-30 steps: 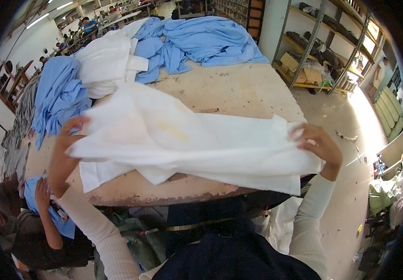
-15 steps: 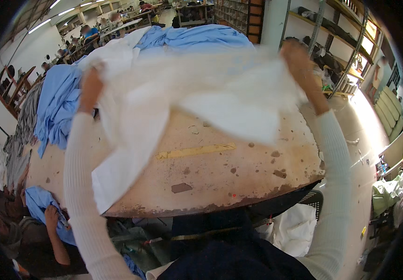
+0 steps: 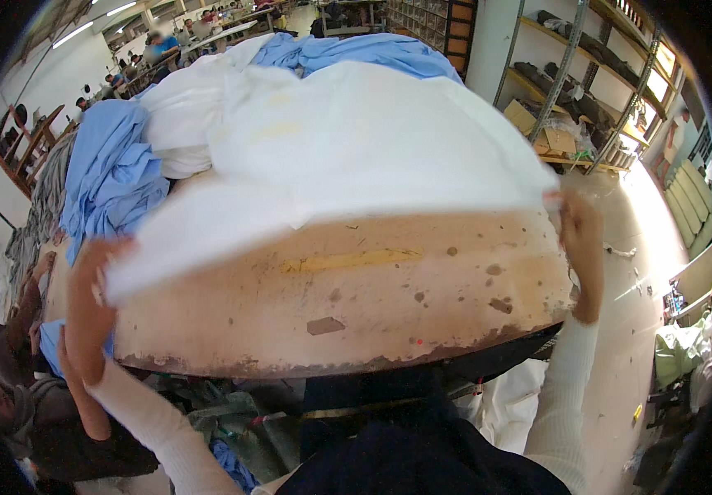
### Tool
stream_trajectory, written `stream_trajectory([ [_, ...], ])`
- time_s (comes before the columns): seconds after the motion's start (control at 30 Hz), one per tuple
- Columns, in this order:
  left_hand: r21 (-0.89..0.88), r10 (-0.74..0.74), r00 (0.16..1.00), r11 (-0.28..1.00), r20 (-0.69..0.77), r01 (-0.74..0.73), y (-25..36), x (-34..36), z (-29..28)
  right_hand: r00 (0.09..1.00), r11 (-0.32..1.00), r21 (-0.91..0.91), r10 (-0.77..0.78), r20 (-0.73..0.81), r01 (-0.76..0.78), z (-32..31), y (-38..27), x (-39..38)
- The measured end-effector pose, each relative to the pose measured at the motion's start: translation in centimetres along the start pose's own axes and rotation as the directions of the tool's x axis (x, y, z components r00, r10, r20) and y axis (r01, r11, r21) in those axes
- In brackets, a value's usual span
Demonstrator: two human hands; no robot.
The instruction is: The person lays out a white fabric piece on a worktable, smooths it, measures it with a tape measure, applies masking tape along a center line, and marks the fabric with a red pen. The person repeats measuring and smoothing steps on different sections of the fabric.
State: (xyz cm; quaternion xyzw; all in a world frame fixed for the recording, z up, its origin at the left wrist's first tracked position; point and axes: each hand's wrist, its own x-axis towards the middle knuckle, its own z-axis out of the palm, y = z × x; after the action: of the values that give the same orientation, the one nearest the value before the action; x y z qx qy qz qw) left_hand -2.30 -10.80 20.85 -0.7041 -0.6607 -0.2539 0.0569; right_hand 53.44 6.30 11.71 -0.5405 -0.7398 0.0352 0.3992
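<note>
A large piece of white fabric is stretched between my hands over the wooden table. My left hand grips its near left corner, at the table's left side. At the right edge my right hand pinches the other near corner. Both hands are somewhat blurred. The cloth's middle billows toward the far side, and its near edge hangs above the tabletop. More white fabric is heaped beyond it on the left.
Blue fabric lies piled at the left and far side. A person sits close by at the lower left, holding blue cloth. Metal shelves stand at the right. White cloth lies below the table's front edge.
My hands have come down and apart from the far side toward me, spreading the white fabric wide. Before, it hung folded and bunched between my raised hands.
</note>
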Motion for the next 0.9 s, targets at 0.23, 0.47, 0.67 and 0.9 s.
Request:
stream_trajectory([
  [0.23,-0.423,0.142,0.925,0.906,0.352,0.021,2.6,-2.3,10.3,0.939,0.999,0.032,-0.047,0.342,0.038,0.3,-0.8,-5.7],
  [0.47,0.148,-0.038,0.907,0.989,0.42,-0.027,1.8,-6.7,17.9,0.75,0.957,-0.271,0.256,0.61,-0.106,2.6,4.2,-8.2],
  [0.67,-0.163,-0.207,0.966,0.97,-0.158,0.181,-6.9,3.3,20.6,0.874,0.953,-0.282,0.044,0.484,0.108,7.6,3.4,-4.3],
  [0.9,-0.489,0.071,0.836,0.837,0.544,0.247,4.0,5.1,19.1,0.86,0.915,-0.173,-0.259,0.439,0.364,8.9,-5.3,5.9],
])
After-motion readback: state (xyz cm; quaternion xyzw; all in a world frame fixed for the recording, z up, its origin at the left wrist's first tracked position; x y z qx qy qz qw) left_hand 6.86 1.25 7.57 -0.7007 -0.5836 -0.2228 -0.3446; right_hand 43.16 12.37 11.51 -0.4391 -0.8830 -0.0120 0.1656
